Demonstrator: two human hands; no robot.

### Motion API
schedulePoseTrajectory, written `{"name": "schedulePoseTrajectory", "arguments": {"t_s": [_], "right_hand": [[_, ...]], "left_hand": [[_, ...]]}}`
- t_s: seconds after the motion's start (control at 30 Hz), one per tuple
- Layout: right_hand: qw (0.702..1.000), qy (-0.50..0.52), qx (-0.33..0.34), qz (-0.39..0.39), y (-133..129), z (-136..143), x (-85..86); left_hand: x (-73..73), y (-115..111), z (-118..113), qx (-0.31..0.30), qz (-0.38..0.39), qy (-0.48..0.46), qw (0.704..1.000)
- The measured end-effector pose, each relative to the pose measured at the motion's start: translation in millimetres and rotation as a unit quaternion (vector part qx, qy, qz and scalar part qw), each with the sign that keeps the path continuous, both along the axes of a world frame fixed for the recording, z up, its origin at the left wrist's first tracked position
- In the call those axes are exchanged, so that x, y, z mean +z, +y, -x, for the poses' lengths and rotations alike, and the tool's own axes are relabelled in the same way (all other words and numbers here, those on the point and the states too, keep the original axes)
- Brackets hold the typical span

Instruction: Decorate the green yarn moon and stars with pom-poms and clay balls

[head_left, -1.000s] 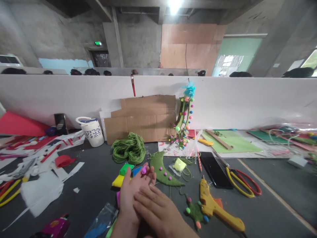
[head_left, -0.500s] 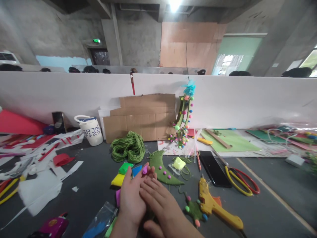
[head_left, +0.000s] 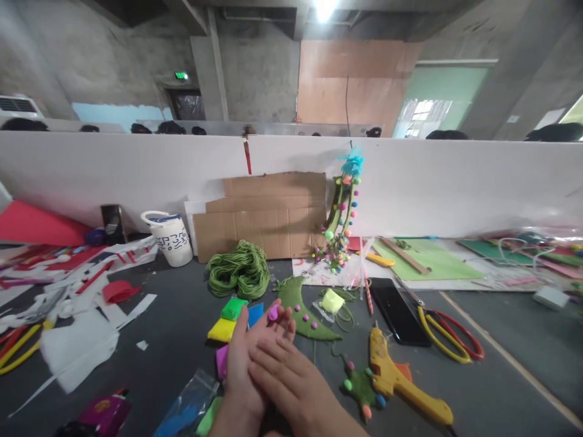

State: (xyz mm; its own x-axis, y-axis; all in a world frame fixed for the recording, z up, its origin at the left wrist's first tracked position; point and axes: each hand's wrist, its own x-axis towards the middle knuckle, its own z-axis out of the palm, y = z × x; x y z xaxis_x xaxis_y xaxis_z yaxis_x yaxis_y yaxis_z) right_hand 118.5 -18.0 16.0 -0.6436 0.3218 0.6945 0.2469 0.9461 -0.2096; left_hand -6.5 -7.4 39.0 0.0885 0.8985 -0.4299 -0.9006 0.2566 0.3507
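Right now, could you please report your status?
Left hand palm up, purple clay at its fingers. Right hand flat over its palm. Green crescent close by.

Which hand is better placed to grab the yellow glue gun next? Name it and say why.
Right, probably: the right hand is nearer the glue gun, palm down over the left hand, which lies palm up, carrying a purple lump.

Crescent (head_left: 291,294) before cardboard (head_left: 259,227), phone (head_left: 401,312) (beside scissors (head_left: 422,309)) right

Bare hands (head_left: 289,373), slim fingers (head_left: 268,363), bare wrists (head_left: 240,405)
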Motion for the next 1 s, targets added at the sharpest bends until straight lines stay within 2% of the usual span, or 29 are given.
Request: {"name": "schedulePoseTrajectory", "arguments": {"t_s": [0.1, 0.23, 0.3, 0.43, 0.53, 0.67, 0.8, 0.93, 1.0], "right_hand": [[0.998, 0.002, -0.051, 0.024, 0.0, -0.3, 0.4], [1.0, 0.028, -0.006, -0.012, 0.2, -0.2, -3.2], [1.0, 0.024, -0.001, -0.01, -0.1, 1.8, -4.8], [0.996, -0.023, -0.055, 0.064, 1.6, 0.0, -4.5], [0.989, -0.045, -0.093, 0.101, 2.4, -4.3, -3.9], [0.981, 0.02, -0.153, 0.118, -2.2, 0.4, -3.9], [0.956, 0.087, -0.185, 0.212, -4.3, 10.7, -1.8], [0.919, 0.166, -0.159, 0.321, -0.5, 12.7, 3.6], [0.888, 0.21, -0.126, 0.389, 0.8, 9.8, 7.8]], "left_hand": [[-3.5, -0.4, 1.9, -0.022, -0.006, -0.013, 1.0], [-3.0, 1.3, 3.9, -0.009, -0.031, -0.032, 0.999], [0.5, 1.1, 2.6, -0.005, -0.019, -0.026, 0.999], [7.6, -1.9, -0.3, -0.003, 0.017, 0.013, 1.0], [8.6, -3.3, 0.2, 0.042, 0.001, 0.057, 0.998], [11.7, -2.3, -1.1, 0.067, 0.047, 0.13, 0.988], [20.1, -1.5, -8.5, 0.068, 0.099, 0.142, 0.982], [20.5, -4.0, -12.8, 0.071, 0.07, 0.081, 0.992], [16.7, -4.5, -10.4, 0.05, 0.046, 0.043, 0.997]]}}
